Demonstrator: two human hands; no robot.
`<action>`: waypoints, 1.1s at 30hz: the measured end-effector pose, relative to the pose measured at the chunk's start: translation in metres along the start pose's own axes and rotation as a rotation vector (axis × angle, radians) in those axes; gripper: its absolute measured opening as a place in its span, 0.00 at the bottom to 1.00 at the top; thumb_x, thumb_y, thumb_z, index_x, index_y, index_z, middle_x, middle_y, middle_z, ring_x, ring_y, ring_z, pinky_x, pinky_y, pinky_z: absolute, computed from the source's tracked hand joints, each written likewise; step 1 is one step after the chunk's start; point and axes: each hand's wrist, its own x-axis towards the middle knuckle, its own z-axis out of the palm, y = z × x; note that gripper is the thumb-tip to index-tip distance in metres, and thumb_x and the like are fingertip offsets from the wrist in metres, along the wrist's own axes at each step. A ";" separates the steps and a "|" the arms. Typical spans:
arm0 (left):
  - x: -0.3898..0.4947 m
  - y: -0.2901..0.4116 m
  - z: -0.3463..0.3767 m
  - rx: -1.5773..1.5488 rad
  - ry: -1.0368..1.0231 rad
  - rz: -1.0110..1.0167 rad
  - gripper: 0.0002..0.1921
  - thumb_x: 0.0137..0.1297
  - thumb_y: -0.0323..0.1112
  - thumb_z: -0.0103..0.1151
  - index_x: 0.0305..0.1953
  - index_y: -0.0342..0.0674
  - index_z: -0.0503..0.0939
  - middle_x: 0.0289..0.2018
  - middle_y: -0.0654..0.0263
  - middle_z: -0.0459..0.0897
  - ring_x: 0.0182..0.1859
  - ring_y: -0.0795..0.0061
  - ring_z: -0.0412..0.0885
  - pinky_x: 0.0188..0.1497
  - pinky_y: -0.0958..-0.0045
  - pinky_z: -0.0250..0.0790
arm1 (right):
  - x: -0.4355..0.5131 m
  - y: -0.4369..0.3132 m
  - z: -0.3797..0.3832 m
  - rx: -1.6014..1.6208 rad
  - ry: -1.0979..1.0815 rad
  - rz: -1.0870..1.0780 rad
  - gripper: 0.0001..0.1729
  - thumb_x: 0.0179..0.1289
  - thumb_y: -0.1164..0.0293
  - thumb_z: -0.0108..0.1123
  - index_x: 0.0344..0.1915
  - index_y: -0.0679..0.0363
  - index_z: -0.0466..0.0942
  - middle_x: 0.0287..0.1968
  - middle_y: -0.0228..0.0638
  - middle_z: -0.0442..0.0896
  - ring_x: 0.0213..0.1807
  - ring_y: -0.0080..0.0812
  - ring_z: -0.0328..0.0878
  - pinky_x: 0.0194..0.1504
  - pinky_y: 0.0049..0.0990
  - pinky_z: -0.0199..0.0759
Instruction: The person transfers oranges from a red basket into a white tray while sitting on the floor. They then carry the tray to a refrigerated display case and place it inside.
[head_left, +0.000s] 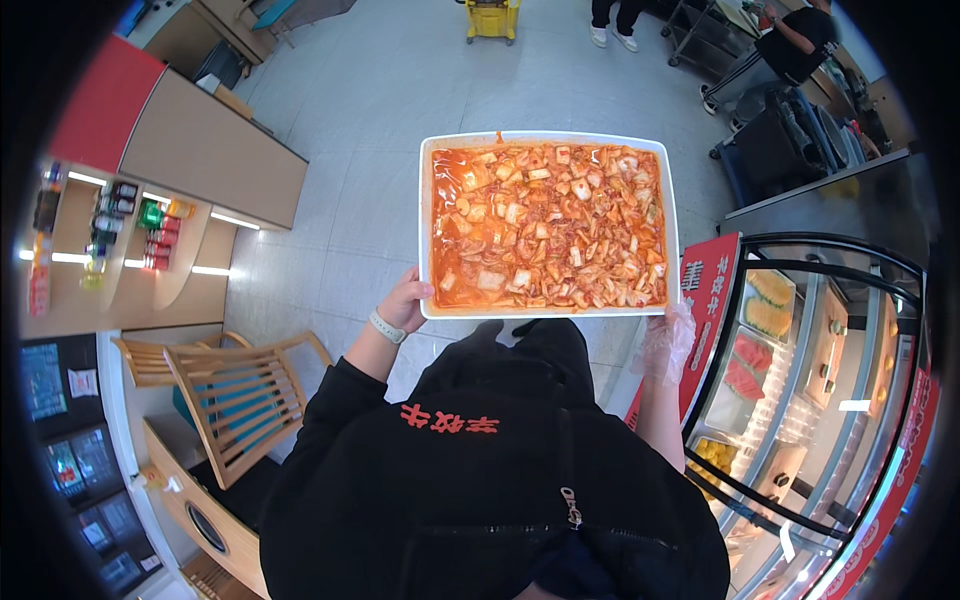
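Note:
A white rectangular tray (427, 225) full of chopped kimchi (551, 225) in red-orange liquid is held out in front of me, over the floor. My left hand (406, 301), bare with a pale watch band on the wrist, grips the tray's near left corner, thumb on the rim. At the near right corner, my right hand (666, 341) wears a clear plastic glove and holds the tray; its fingers are partly hidden beneath. More liquid pools at the tray's left side. A small red-orange smear marks the far rim.
A lit glass display case (780, 375) with fruit trays stands close on the right. At left are drink shelves (150, 247) and a slatted wooden chair (232, 405). Farther off are a yellow mop bucket (491, 21), carts with dark bins (780, 139), and two people.

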 end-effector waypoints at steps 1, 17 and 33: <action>0.023 0.006 0.000 0.006 -0.011 -0.004 0.36 0.53 0.32 0.64 0.65 0.27 0.65 0.60 0.53 0.76 0.61 0.62 0.78 0.65 0.62 0.70 | 0.020 0.000 0.000 -0.038 0.050 0.009 0.27 0.68 0.72 0.54 0.63 0.76 0.67 0.53 0.42 0.80 0.53 0.30 0.78 0.55 0.27 0.72; 0.372 0.054 0.069 -0.030 0.053 0.012 0.40 0.52 0.33 0.62 0.67 0.27 0.61 0.63 0.49 0.73 0.63 0.58 0.75 0.67 0.60 0.68 | 0.382 -0.045 -0.006 -0.062 0.110 0.118 0.30 0.64 0.79 0.49 0.67 0.71 0.66 0.56 0.47 0.78 0.54 0.32 0.79 0.55 0.25 0.73; 0.696 0.124 0.133 0.040 -0.071 -0.079 0.40 0.51 0.33 0.64 0.66 0.28 0.62 0.61 0.53 0.75 0.62 0.62 0.77 0.65 0.63 0.70 | 0.648 -0.075 -0.024 0.010 0.226 0.073 0.37 0.59 0.78 0.45 0.71 0.73 0.59 0.63 0.51 0.73 0.63 0.39 0.74 0.65 0.30 0.66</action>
